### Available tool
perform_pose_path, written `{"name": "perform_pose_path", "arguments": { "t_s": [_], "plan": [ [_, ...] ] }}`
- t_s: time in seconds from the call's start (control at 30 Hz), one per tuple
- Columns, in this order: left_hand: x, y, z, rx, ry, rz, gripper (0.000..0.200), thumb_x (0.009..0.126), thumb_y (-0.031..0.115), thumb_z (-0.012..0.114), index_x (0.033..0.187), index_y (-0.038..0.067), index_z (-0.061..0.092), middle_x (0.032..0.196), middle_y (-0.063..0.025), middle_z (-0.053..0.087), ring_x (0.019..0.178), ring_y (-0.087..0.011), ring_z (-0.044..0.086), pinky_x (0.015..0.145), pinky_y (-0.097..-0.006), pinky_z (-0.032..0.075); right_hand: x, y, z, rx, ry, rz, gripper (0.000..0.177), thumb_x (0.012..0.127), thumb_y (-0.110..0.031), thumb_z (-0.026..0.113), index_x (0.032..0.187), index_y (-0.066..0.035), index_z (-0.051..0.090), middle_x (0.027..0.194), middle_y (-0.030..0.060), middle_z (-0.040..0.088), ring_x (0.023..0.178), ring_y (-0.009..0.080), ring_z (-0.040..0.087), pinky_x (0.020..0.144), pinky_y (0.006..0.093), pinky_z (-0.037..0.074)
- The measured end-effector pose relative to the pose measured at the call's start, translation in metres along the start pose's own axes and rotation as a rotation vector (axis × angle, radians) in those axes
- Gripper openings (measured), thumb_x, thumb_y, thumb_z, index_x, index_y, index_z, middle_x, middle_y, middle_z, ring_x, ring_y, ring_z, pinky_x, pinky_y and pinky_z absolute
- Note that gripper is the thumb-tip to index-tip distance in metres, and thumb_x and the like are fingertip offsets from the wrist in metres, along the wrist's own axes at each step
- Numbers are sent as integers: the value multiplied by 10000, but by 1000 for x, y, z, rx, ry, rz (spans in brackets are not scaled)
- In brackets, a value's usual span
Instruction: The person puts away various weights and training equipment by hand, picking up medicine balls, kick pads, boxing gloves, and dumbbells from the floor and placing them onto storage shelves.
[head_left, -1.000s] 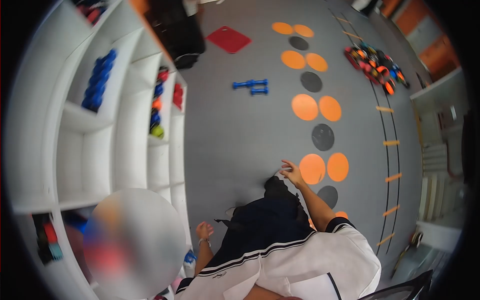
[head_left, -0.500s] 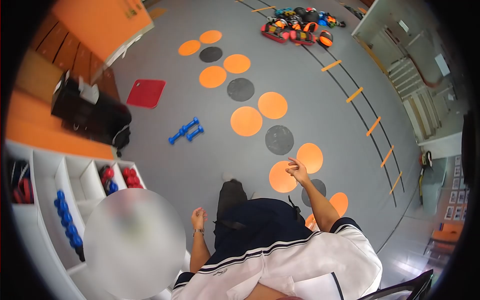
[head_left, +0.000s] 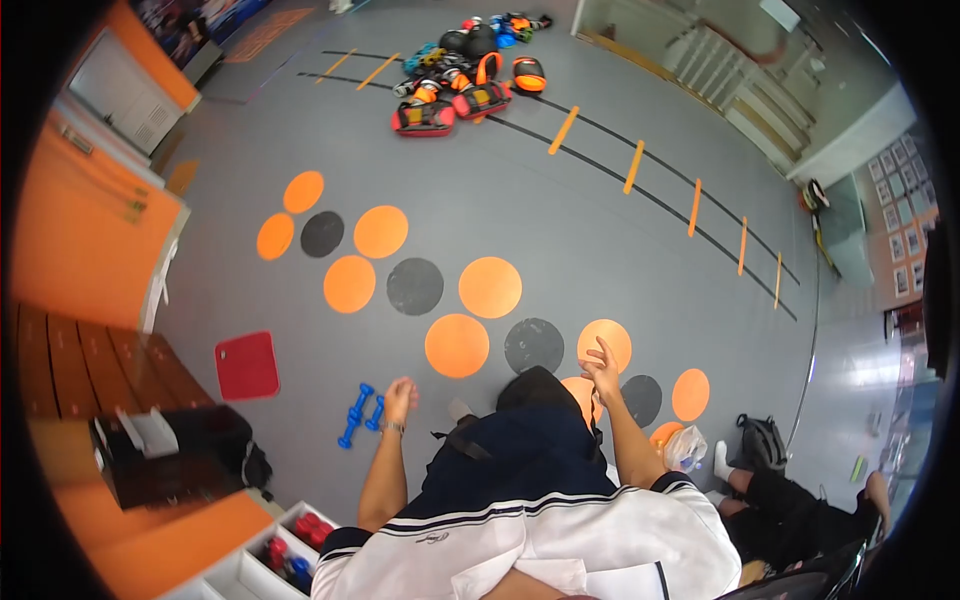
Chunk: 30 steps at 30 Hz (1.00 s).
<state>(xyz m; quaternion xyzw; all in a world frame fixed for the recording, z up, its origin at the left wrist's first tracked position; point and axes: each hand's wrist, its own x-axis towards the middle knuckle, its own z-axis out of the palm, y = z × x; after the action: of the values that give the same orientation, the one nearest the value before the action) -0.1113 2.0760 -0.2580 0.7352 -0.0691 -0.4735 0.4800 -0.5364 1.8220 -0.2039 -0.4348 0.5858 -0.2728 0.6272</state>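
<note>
My left hand (head_left: 400,400) is held out in front of my body, its fingers loosely bent and nothing visible in it. Closest to it in view are blue dumbbells (head_left: 355,415) lying on the grey floor. My right hand (head_left: 602,370) hangs over the orange floor circles (head_left: 604,345), fingers apart and holding nothing. Near it are a dark grey circle (head_left: 641,400) and another dark grey circle (head_left: 534,346). One dark-trousered knee (head_left: 538,388) is raised ahead of my torso.
A red mat (head_left: 248,365) lies left of the dumbbells. Sports pads and gear are piled (head_left: 470,75) ahead, by a floor ladder (head_left: 635,165). To the right are a plastic bag (head_left: 686,448), a backpack (head_left: 762,442) and a seated person (head_left: 800,520). White shelving (head_left: 235,575) stands lower left.
My view has turned to the right, so the dumbbells, mat and shelving sit lower in it. The left hand has come up and forward. A seated person and backpack have come into view.
</note>
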Motion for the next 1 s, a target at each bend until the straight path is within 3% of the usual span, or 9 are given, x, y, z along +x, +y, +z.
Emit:
{"name": "perform_pose_path", "arguments": {
  "t_s": [0.07,0.17,0.27,0.3,0.37,0.5,0.6,0.77,1.0],
  "plan": [
    [47,89,38,61,-110,80,373,963,268,561,1277,68,536,1087,-96,651,931,-174,642,745,-314,535,32,-20,9,138,64,-11,807,801,41,683,1498,-148,323,1298,166,474,918,194,654,702,313,580],
    [102,192,112,63,-251,186,483,963,286,571,1379,74,448,1244,-130,588,1075,-198,600,838,-328,514,93,-61,17,209,41,-63,853,800,44,685,1517,-163,272,1371,181,417,1066,241,613,762,342,585],
    [137,255,192,30,-348,243,587,960,296,584,1458,87,353,1364,-159,503,1188,-222,541,913,-346,490,149,-136,24,192,-43,-126,894,788,43,699,1527,-171,243,1426,185,377,1206,279,532,835,380,570],
    [145,273,216,17,-377,232,610,959,296,588,1472,91,330,1388,-165,478,1214,-227,523,930,-352,483,167,-166,24,199,-63,-115,918,777,30,717,1531,-172,235,1464,179,352,1309,297,440,905,413,542],
    [170,318,263,-1,-432,213,653,958,291,594,1500,100,285,1439,-174,425,1270,-237,475,969,-365,464,218,-215,21,179,-112,-151,927,776,11,729,1534,-174,229,1474,174,347,1311,295,443,933,420,526],
    [221,373,326,68,-445,287,663,962,289,586,1508,95,264,1464,-173,398,1315,-263,427,1031,-383,413,320,-293,9,99,-180,-207,933,781,-21,742,1538,-181,222,1491,170,339,1321,301,437,966,429,506],
    [266,418,364,10,-415,188,675,959,250,598,1511,89,244,1482,-202,365,1304,-279,453,1043,-395,408,396,-346,3,123,-184,-187,927,785,-27,744,1538,-179,225,1492,169,343,1321,302,437,966,430,506],
    [383,473,444,22,-397,145,655,962,280,590,1506,102,272,1457,-189,410,1269,-265,485,1021,-389,418,533,-380,-19,96,-159,-156,921,791,3,727,1538,-171,219,1464,174,373,1290,303,470,945,424,517],
    [551,661,600,184,-545,209,624,960,296,600,1483,95,326,1405,-164,484,1244,-242,508,1039,-366,400,689,-480,-54,106,-43,-106,920,798,24,728,1536,-174,215,1396,164,444,1192,289,551,900,400,541]
  ]
}}
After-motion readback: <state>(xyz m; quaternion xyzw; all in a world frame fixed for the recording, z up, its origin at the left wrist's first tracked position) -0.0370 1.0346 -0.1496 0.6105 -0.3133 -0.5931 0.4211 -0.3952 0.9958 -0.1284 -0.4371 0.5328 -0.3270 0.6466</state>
